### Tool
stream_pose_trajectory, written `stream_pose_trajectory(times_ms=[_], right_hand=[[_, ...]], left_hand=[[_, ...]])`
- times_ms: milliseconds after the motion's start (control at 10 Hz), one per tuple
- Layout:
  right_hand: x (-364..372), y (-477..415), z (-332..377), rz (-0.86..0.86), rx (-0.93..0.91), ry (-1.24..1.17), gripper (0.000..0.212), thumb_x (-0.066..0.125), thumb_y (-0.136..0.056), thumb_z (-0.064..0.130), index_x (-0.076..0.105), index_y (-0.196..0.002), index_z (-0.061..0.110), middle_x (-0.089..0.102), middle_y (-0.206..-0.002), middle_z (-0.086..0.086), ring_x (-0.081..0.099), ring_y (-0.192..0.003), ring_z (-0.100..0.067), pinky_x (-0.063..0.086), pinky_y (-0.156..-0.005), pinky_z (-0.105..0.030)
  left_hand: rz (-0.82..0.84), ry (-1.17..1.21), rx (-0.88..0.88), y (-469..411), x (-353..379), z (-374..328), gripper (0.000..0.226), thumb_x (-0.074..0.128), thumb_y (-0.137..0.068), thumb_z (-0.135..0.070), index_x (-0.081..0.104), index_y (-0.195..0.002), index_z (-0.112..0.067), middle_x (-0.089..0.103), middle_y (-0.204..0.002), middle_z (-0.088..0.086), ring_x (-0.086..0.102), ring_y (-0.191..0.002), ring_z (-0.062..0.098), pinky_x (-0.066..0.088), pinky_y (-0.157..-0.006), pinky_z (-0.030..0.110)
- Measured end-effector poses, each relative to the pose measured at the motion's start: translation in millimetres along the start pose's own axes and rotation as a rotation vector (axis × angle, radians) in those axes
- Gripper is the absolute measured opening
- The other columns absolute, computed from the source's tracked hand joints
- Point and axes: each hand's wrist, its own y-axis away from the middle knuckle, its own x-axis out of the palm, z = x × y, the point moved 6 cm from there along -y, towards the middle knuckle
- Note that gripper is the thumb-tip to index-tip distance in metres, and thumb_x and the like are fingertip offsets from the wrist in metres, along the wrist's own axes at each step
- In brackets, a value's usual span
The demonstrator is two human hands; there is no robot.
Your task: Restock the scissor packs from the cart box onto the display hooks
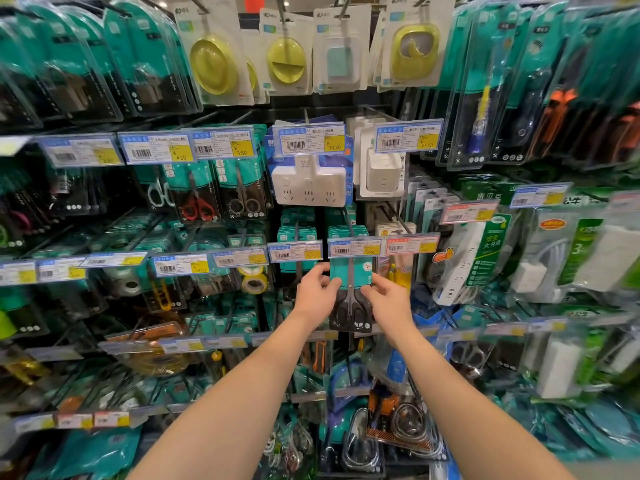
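While the display wall fills the whole view with rows of hanging blister packs, the work is confined to one position just right of centre. A single scissor pack is held upright directly below a price label. Its top edge is hidden behind that label, so it cannot be determined whether the hang hole is engaged on the hook. Further teal packs sit at the back of the same hook. The cart box is not in view.

The left hand pinches the pack's left edge at about mid-height, thumb on the front face. The right hand pinches the right edge opposite it in the same way. Neither hand holds anything else.

Handling assessment: the pack appears light and fairly stiff, a card back under a clear shell. The shell is probably smooth and somewhat slippery. Weight likely sits low, at the black handles. Grip the side edges of the card, as here, not the raised blister, and keep the top free for the hook tip.
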Motion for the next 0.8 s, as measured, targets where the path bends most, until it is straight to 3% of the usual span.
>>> stream_pose_trajectory(times_ms=[100,200,300,400,500,600,700,800], right_hand=[[0.8,-6.9,-1.9,0.006,0.004,0.029,0.032,0.063,-0.093,0.014,0.071,-0.121,0.027,0.075,-0.099,-0.012,0.066,-0.097,-0.039,0.055,-0.088,-0.055],[-0.3,-14.2,-3.0,-0.003,0.034,0.037,0.033,0.063,-0.093,0.015,0.069,-0.125,0.021,0.076,-0.097,-0.01,0.068,-0.098,-0.039,0.056,-0.089,-0.053],[-0.9,-24.8,-1.9,-0.029,0.08,0.034,0.038,0.066,-0.092,0.015,0.064,-0.13,0.009,0.074,-0.098,-0.007,0.069,-0.094,-0.03,0.056,-0.089,-0.04],[-0.2,-33.2,5.4,-0.029,0.107,0.076,0.035,0.065,-0.092,0.01,0.064,-0.126,0.002,0.072,-0.099,-0.016,0.064,-0.09,-0.019,0.05,-0.08,-0.029],[-0.2,-40.1,6.2,-0.026,0.131,0.1,0.033,0.064,-0.092,0.009,0.065,-0.124,0.001,0.069,-0.105,-0.009,0.064,-0.099,-0.021,0.051,-0.089,-0.033],[0.5,-42.3,5.0,-0.011,0.161,0.159,0.026,0.064,-0.092,0.014,0.069,-0.116,0.006,0.071,-0.113,-0.01,0.064,-0.106,-0.026,0.051,-0.095,-0.037],[0.1,-40.6,2.9,-0.016,0.163,0.214,0.025,0.063,-0.094,0.018,0.069,-0.114,0.004,0.071,-0.113,-0.014,0.063,-0.107,-0.032,0.047,-0.087,-0.032],[-2.4,-35.0,2.5,-0.025,0.189,0.284,0.033,0.062,-0.095,0.018,0.064,-0.124,0.001,0.068,-0.12,-0.016,0.061,-0.113,-0.034,0.046,-0.09,-0.033]], left_hand=[[-0.01,-0.016,-0.01,-1.3,-1.0,-1.6,0.047,0.061,-0.102,-0.021,0.049,-0.146,-0.015,0.065,-0.093,-0.002,0.059,-0.08,0.008,0.046,-0.061,0.008],[-0.015,-0.043,0.001,-5.3,0.0,-6.4,0.05,0.061,-0.101,-0.022,0.047,-0.149,-0.014,0.062,-0.093,-0.002,0.057,-0.08,0.005,0.045,-0.063,0.009],[-0.025,-0.054,-0.019,-10.5,3.1,-7.9,0.054,0.063,-0.101,-0.025,0.045,-0.151,-0.014,0.058,-0.09,-0.005,0.055,-0.076,0.005,0.044,-0.065,0.017],[-0.027,-0.035,-0.062,-5.2,6.3,-9.3,0.057,0.065,-0.099,-0.021,0.041,-0.151,-0.017,0.056,-0.094,-0.01,0.056,-0.076,0.004,0.046,-0.064,0.019],[-0.013,-0.047,-0.052,4.4,9.2,-4.7,0.06,0.063,-0.099,-0.017,0.039,-0.153,-0.019,0.061,-0.126,0.0,0.062,-0.109,0.015,0.051,-0.093,0.028],[0.005,-0.107,-0.046,16.0,7.1,1.2,0.058,0.062,-0.099,-0.015,0.04,-0.152,-0.019,0.055,-0.141,0.004,0.054,-0.129,0.02,0.047,-0.107,0.035],[0.026,-0.151,-0.042,28.0,3.0,7.2,0.055,0.061,-0.099,-0.016,0.042,-0.151,-0.02,0.055,-0.14,0.002,0.053,-0.129,0.019,0.046,-0.108,0.035],[0.046,-0.21,-0.066,35.4,0.6,11.4,0.053,0.059,-0.1,-0.018,0.041,-0.15,-0.022,0.055,-0.139,-0.001,0.053,-0.128,0.019,0.048,-0.107,0.038]])
